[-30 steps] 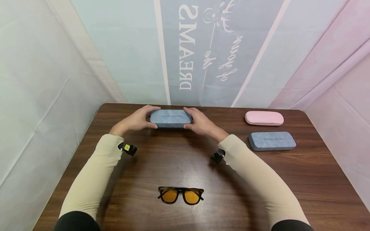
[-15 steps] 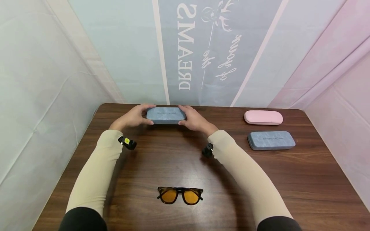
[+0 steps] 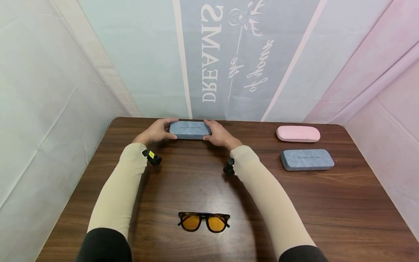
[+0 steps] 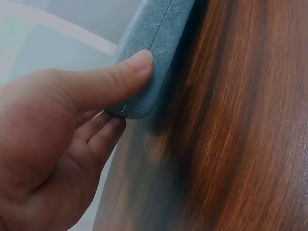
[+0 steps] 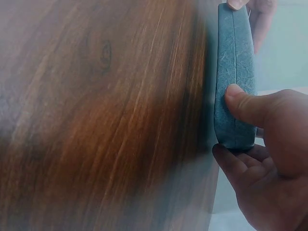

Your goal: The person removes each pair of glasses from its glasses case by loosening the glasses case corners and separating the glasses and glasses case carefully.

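Observation:
A blue-grey glasses case (image 3: 190,130), closed, is at the back edge of the table between both hands. My left hand (image 3: 158,131) grips its left end; in the left wrist view the thumb (image 4: 137,65) presses the front side and fingers curl behind. At the other end my right hand (image 3: 220,134) pinches it the same way, its thumb (image 5: 240,98) lying across the case's seam in the right wrist view. Sunglasses (image 3: 204,222) with a black frame and orange lenses lie near the front of the table, apart from both hands.
To the right on the brown wooden table (image 3: 190,182) lie a second blue-grey glasses case (image 3: 307,160) and, behind it, a pink glasses case (image 3: 298,134). A printed cloth backdrop (image 3: 157,72) hangs right behind the table's back edge.
Held by both hands, the blue-grey case has moved back toward the table's far edge. It went a little left, then slightly right. The sunglasses and the other cases stay put.

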Demonstrator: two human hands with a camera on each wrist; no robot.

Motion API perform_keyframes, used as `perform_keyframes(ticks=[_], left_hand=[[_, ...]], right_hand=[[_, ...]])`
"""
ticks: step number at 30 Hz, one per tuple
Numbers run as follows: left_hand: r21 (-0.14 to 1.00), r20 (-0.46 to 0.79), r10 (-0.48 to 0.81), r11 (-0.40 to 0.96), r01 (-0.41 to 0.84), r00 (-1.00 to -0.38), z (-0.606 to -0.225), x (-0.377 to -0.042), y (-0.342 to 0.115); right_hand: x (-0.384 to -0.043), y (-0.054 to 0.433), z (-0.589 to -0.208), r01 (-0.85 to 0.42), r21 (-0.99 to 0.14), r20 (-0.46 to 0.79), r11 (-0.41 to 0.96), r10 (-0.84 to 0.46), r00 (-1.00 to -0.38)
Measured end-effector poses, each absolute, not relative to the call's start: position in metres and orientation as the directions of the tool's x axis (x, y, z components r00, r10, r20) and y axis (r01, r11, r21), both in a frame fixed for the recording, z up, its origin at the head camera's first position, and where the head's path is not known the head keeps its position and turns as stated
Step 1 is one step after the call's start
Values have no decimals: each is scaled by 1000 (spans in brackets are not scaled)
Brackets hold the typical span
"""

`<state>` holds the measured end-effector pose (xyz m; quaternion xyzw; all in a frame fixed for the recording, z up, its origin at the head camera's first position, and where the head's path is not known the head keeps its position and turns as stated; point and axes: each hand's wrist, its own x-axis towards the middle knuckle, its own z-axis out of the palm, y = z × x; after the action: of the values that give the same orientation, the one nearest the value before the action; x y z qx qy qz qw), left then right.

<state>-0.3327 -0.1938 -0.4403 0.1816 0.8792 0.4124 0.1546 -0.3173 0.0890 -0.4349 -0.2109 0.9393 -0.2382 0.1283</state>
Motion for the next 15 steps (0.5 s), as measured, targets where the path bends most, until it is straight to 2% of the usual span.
perform_keyframes(ticks=[15], left_hand=[[788, -132, 426, 593, 166, -895, -447, -334, -190]], right_hand=[[-321, 85, -442, -294, -513, -146, 806, -419, -896]])
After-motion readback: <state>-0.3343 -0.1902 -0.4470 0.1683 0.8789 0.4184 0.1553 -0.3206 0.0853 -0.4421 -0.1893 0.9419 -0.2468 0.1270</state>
